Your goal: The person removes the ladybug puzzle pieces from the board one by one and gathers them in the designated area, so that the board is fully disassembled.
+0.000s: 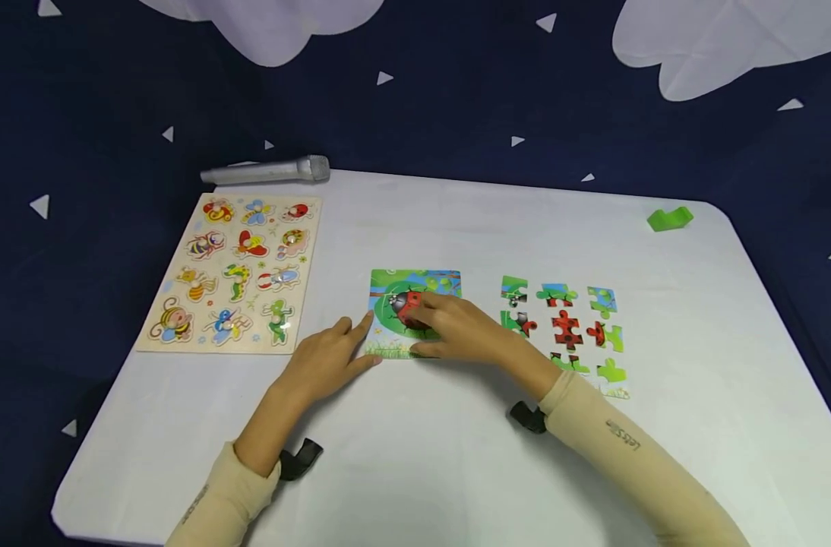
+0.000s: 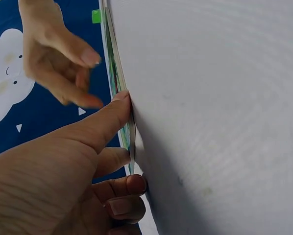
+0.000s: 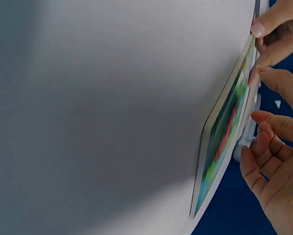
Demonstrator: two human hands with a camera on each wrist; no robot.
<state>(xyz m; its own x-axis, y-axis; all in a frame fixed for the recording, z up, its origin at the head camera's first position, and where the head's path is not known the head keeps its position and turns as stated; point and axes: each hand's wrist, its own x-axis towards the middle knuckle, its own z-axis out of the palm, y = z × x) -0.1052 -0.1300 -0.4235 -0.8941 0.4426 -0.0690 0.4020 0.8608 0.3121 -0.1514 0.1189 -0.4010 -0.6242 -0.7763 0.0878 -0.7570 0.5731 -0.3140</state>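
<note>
A square ladybug puzzle board (image 1: 383, 334) lies flat on the table, its red and black ladybug partly covered by my right hand (image 1: 465, 330). That hand hovers over the board's right half, fingers loosely bent. In the right wrist view its fingertips (image 3: 259, 116) are spread apart with nothing between them. My left hand (image 1: 320, 363) rests at the board's left side, index finger on the left edge and thumb by the near corner. The left wrist view shows the thumb (image 2: 112, 115) against the board's edge. Loose ladybug jigsaw pieces (image 1: 567, 331) lie in rows to the right, some hidden behind my right forearm.
On the left lies a wooden insect peg puzzle (image 1: 313, 232), with a grey microphone (image 1: 272, 172) behind it at the table's back edge. A green block (image 1: 671, 219) sits at the far right. Black wrist mounts (image 1: 301, 460) stick out beside both sleeves.
</note>
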